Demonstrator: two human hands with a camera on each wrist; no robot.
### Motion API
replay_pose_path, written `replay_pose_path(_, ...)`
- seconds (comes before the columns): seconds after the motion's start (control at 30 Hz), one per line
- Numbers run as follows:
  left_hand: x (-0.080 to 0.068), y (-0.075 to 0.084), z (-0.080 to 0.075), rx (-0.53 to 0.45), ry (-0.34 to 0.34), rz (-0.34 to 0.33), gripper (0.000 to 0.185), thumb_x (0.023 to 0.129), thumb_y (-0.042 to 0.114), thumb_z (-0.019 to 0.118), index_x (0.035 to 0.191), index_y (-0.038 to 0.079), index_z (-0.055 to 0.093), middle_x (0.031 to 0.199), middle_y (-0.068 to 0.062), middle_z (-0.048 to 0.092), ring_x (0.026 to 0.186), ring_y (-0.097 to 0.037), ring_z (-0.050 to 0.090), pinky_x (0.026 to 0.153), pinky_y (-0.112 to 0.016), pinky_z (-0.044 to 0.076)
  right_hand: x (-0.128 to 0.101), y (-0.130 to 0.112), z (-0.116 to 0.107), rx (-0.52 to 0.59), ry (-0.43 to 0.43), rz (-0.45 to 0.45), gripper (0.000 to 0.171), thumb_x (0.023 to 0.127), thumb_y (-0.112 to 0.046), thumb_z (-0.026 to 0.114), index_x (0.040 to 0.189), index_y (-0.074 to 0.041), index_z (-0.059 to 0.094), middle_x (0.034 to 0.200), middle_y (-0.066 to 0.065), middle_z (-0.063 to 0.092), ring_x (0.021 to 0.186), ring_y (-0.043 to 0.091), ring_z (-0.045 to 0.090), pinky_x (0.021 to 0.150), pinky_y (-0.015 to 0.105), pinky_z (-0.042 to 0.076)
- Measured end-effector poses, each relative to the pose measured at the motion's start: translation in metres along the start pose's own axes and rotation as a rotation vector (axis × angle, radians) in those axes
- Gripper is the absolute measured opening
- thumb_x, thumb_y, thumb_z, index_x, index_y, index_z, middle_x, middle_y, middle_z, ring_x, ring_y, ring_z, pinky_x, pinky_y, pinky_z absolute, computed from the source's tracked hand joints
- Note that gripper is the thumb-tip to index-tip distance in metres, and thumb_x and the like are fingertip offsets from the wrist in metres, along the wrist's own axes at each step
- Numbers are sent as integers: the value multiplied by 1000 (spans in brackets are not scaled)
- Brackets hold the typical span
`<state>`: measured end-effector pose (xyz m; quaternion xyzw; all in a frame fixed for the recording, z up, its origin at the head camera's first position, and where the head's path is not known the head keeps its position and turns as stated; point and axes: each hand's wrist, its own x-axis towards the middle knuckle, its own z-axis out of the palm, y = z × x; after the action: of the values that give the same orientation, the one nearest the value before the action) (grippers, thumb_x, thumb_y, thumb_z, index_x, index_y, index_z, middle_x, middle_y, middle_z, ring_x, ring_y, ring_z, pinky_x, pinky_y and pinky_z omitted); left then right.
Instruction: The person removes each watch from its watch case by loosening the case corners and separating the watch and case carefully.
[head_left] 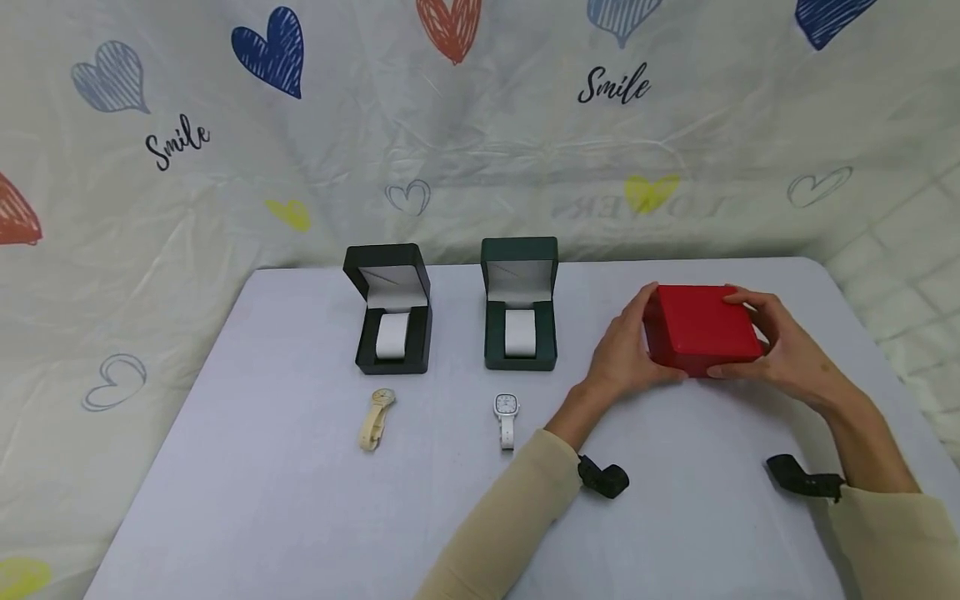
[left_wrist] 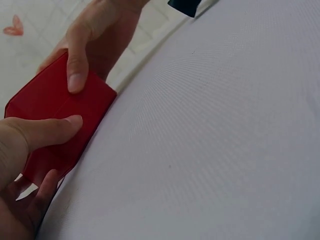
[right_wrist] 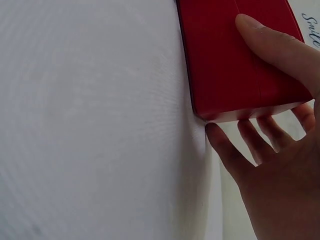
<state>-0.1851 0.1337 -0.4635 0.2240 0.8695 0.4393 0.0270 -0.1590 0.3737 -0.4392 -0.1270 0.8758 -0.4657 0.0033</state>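
A closed red box (head_left: 705, 321) sits at the right side of the table, between both hands. My left hand (head_left: 621, 354) grips its left side, thumb along the front face. From the right, my right hand (head_left: 787, 350) holds it, with the thumb on the front and fingers at the side and top edge. In the left wrist view both thumbs press the front of the red box (left_wrist: 42, 97). Fingertips touch the side of the red box (right_wrist: 220, 60) in the right wrist view, close to the tabletop. Whatever is inside it is hidden.
Left of the hands stand an open dark green watch box (head_left: 521, 364) and an open black watch box (head_left: 420, 358), each with a white cushion. In front lie a white watch (head_left: 507, 421) and a cream-gold watch (head_left: 375, 421). A heart-printed curtain (head_left: 337, 150) hangs behind the white table (head_left: 300, 500).
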Motion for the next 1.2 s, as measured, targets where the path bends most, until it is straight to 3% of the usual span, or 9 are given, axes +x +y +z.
replay_pose_path(0.17,1,1,0,11,0,-33,121,76,35,94,165,33,13,158,13,45,140,-4,47,101,-15,50,2,5,-1,28,15,-15,110,68,16,86,159,-13,31,148,-19,40,129,-2,41,80,5,52)
replay_pose_path(0.67,1,3,0,30,-4,-58,126,75,34,94,167,36,7,166,13,36,145,-9,44,107,-24,51,7,7,-9,35,18,84,107,77,4,84,163,-23,24,145,-23,39,128,-4,40,81,6,51)
replay_pose_path(1.0,0,4,-1,27,-3,-49,128,74,33,94,167,35,6,167,10,36,146,-11,44,109,-26,50,9,9,-8,123,44,86,95,85,7,74,160,-24,25,143,-23,40,127,-3,40,87,4,47)
replay_pose_path(1.2,0,3,-1,10,-4,-51,127,74,31,95,166,35,7,161,8,42,144,-10,45,107,-26,52,9,11,-6,315,49,90,82,89,9,68,151,-29,29,142,-19,42,125,1,41,84,7,53)
